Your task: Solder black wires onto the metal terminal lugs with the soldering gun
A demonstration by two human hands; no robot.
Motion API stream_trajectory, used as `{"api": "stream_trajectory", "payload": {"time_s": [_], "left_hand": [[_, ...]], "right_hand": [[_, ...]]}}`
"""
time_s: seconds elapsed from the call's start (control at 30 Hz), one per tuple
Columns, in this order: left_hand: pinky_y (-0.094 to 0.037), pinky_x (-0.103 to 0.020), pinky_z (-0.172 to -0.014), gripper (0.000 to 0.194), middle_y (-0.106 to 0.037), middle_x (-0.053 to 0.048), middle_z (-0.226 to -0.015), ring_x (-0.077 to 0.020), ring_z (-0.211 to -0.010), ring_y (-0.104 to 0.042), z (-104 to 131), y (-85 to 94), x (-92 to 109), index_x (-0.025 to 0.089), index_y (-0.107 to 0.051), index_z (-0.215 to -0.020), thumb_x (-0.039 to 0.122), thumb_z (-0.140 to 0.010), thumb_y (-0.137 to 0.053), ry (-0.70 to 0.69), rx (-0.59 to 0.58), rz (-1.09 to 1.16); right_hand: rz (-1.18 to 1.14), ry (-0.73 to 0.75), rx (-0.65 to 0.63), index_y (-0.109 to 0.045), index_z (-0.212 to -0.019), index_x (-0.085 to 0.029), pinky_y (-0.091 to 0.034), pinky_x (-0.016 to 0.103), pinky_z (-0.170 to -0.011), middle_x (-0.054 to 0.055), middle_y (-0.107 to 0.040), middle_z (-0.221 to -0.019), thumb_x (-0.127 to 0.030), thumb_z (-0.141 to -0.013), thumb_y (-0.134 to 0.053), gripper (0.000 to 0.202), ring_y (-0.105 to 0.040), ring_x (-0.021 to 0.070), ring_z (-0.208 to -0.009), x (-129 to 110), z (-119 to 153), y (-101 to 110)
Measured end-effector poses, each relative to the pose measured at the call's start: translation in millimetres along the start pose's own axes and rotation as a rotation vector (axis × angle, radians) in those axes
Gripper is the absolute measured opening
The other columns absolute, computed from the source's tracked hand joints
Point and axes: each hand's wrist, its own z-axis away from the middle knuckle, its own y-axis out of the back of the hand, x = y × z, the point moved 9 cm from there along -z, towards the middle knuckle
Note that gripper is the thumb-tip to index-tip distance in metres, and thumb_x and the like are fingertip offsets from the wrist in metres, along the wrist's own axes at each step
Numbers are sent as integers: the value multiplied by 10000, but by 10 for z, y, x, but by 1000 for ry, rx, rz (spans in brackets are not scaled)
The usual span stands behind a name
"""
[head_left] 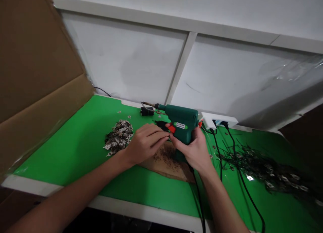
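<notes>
My right hand (195,147) is wrapped round the handle of a green soldering gun (181,117) with a red trigger (172,128). The gun's thin metal tip (147,104) points to the left, with a solder feed tube just under it. Close to the trigger, my left hand (148,142) is closed with its fingertips pressed together; what they hold, if anything, is hidden. Below both hands lies a brown board (171,162) scattered with dark crumbs. Behind my left fingers, a black object (161,124) is partly covered.
Small metal pieces lie in a pile (119,137) on the green mat (83,152). A bundle of black wires with metal ends (264,172) spreads at the right. The white power strip (219,121) has black cables. A black cylinder (146,111) stands near the wall; cardboard (42,95) borders the left.
</notes>
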Motion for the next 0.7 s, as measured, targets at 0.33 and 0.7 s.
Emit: {"api": "stream_trajectory", "payload": {"time_s": [0.33,0.7], "left_hand": [[-552,-290,-760,143,-753,-60,-878,-151,-810,-688,15,-18,-14,171,-713,-977,185,-1003,-573,19,-22,-5],[-546,-281,-742,94,-750,-61,-873,-147,-787,-667,1,8,5,147,-701,-982,138,-979,-607,-13,5,24]], "right_hand": [[65,2,6,-669,-1063,-231,-559,431,-964,62,-750,-1075,-280,-718,-808,375,-710,239,-971,-7,19,14],[69,42,15,-670,-1048,-231,-581,422,-930,55,-756,-1043,-281,-739,-806,341,-720,234,-943,-38,14,16]]}}
